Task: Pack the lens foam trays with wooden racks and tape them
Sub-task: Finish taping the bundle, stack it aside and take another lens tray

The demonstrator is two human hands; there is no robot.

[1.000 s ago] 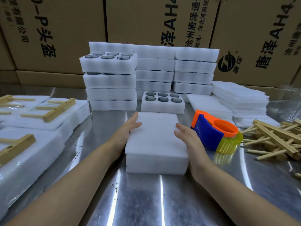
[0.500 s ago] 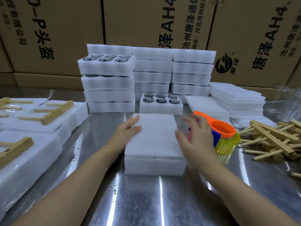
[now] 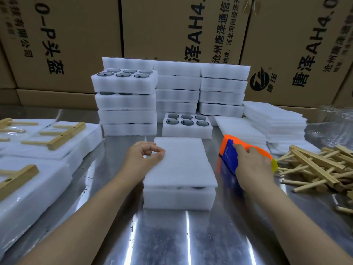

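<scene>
Right hand (image 3: pixel 252 165) grips tape dispenser (image 3: pixel 229 152), three o'clock. Left hand (image 3: pixel 145 157), loosely curled, touches foam tray (image 3: pixel 181 196). We judge taping next; steady it.

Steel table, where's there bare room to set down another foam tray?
Widest bare steel table lies along the near edge, in front of the covered foam tray. A narrower strip runs between that tray and the wrapped packs on the left. Crowded: tape dispenser and wooden racks on the right, tray stacks behind.
</scene>
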